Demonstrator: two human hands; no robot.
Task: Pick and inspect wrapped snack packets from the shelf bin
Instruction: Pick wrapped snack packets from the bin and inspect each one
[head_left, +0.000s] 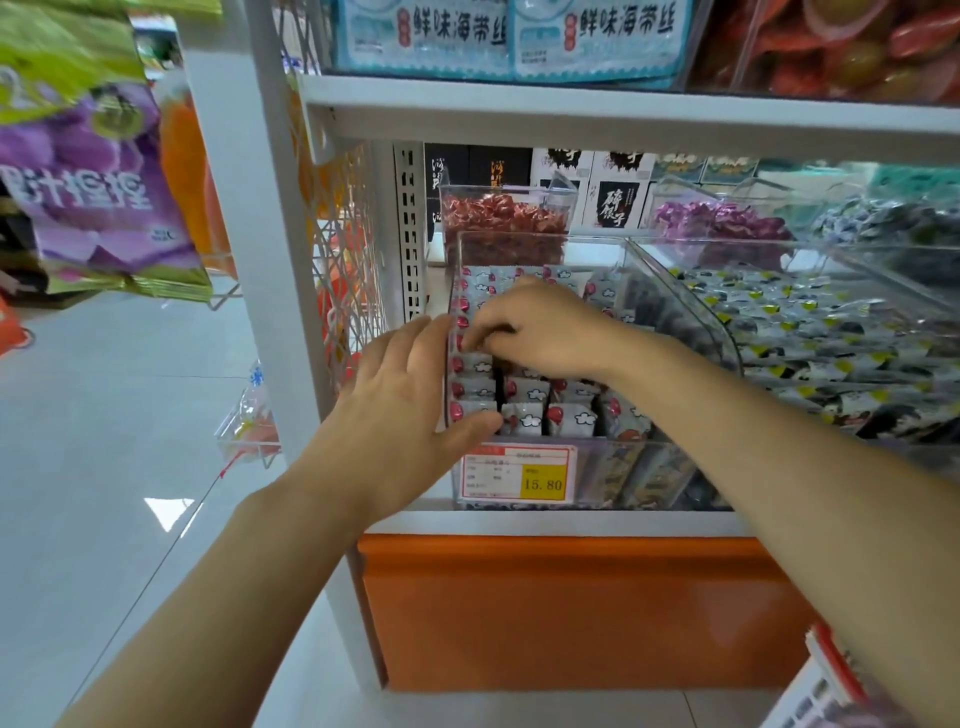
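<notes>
The clear bin (623, 442) sat on the shelf (571, 111) just right of the frame's centre, and the snack packets (524, 415) stood in it in tight rows, pale wrappers each with a red dot and a white cloud. The right hand (540, 332) reached in from 4 o'clock and lay over the middle rows. Its fingers (475, 340) curled down toward 9 o'clock onto the leftmost row of packets. The thumb was hidden beneath the palm, so whether a packet was actually pinched could not be told.

The left hand (400, 410) came up from 7 o'clock and rested against the outside of the bin's left wall. Its fingers were straight and close together, pointing toward 1 o'clock, and it held nothing. Its thumb lay across the bin's front left corner, touching the nearest packet there.

On the bin's front wall, at 6 o'clock from the packets, hung a price tag (519, 475) with a yellow patch reading 15.80. A neighbouring bin (810, 332) of dark packets with yellow corners lay at 3 o'clock, touching the first. Behind, at 12 o'clock, stood a tub of red sweets (504, 218). A purple bag (88, 171) hung at 10 o'clock, and an orange base panel (571, 613) ran below the shelf.
</notes>
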